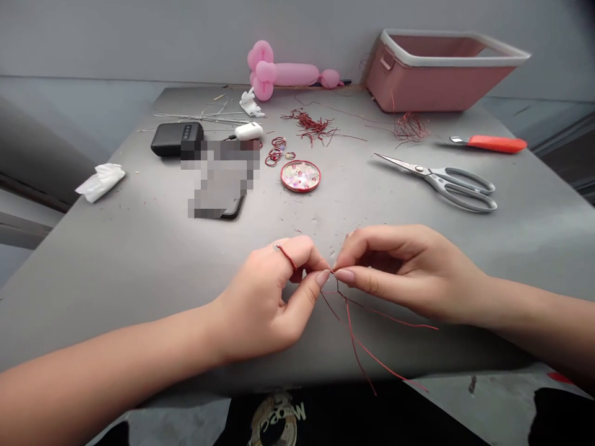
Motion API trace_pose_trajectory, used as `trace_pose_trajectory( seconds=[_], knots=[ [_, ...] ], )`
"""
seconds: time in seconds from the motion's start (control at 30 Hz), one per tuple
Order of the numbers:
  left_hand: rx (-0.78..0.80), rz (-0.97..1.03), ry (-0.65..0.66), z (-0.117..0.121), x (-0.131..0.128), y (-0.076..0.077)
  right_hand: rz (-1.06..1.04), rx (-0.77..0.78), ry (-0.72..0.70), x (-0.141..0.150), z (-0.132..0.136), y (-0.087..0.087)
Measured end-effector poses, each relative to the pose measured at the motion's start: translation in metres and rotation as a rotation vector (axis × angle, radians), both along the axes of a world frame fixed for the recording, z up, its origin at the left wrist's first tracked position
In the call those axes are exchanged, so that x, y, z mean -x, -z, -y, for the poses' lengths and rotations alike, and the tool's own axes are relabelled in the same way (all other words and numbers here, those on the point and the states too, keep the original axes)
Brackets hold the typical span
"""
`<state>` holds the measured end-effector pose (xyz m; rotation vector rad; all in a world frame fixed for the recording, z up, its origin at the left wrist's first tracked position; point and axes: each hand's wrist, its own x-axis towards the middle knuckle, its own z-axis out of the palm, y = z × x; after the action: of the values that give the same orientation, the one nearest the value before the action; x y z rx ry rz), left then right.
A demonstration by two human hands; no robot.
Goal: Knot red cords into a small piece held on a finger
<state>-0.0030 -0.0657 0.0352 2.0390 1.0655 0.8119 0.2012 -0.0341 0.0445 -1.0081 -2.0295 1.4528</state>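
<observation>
Fingers [307,297] of our left hand [264,303] and right hand [413,263] pinch the red strands [352,336] on our side of the bead dish [300,190], nearly meeting, probably because something so thin needs steadying from both sides. The loose ends trail free towards us. Scissors [419,169] lie right of the dish, seemingly parked clear of our hands yet reachable.

Tabletop [106,266]: gray, slight sheen, approx. rectangular, positioned in front of rear wall [162,37]. Wall: upper sect. plain gray; lower sect. [93,102] bluish-gray; horiz. seam [93,78] betw. both. Far L.: dk. band [28,142] beside tabletop, ID unclear. Floor [504,402]: gray, mottled, visible btm. R. Light: soft, diffuse, w/ faint shadows on tabletop.
</observation>
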Motion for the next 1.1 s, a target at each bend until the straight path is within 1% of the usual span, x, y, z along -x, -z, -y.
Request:
trace_pose_trajectory(
  seconds=[0.2, 0.3, 0.37, 0.47, 0.53, 0.6, 0.67, 0.73, 0.8, 0.9, 0.97, 1.03, 1.1],
  knots=[
    [-0.161, -0.054, 0.017, 0.003, 0.001, 0.004, 0.048, -0.452, -0.084, 0.000, 0.006, 0.003],
    [-0.174, -0.055, 0.010, 0.005, 0.000, 0.006, 0.063, -0.665, -0.136, -0.002, 0.007, 0.005],
    [-0.141, -0.057, -0.004, 0.006, -0.001, 0.008, 0.116, -0.793, -0.167, -0.003, 0.007, 0.005],
    [-0.062, -0.058, -0.022, 0.007, -0.003, 0.008, 0.225, -0.919, -0.214, -0.005, 0.008, 0.007],
    [-0.016, -0.052, -0.029, 0.007, -0.004, 0.008, 0.261, -0.958, -0.237, -0.005, 0.009, 0.008],
    [0.018, -0.045, -0.040, 0.006, -0.005, 0.008, 0.275, -0.963, -0.227, -0.006, 0.011, 0.009],
    [0.047, -0.042, -0.053, 0.004, -0.005, 0.008, 0.284, -0.906, -0.188, -0.005, 0.012, 0.008],
    [0.064, -0.040, -0.052, 0.002, -0.004, 0.008, 0.247, -0.767, -0.149, -0.005, 0.010, 0.006],
    [0.056, -0.032, -0.030, -0.001, -0.002, 0.009, 0.176, -0.510, -0.128, -0.006, 0.006, 0.003],
    [-0.016, -0.012, 0.009, -0.002, -0.001, 0.009, 0.081, -0.007, -0.107, -0.007, -0.003, 0.000],
    [-0.075, -0.007, 0.015, -0.003, -0.001, 0.010, 0.044, 0.255, -0.118, -0.006, -0.008, 0.000],
    [-0.110, -0.009, 0.007, -0.002, -0.001, 0.011, 0.017, 0.398, -0.126, -0.004, -0.012, 0.003],
    [-0.114, -0.005, -0.016, -0.002, -0.001, 0.011, 0.016, 0.451, -0.118, -0.003, -0.013, 0.006]
  ],
)
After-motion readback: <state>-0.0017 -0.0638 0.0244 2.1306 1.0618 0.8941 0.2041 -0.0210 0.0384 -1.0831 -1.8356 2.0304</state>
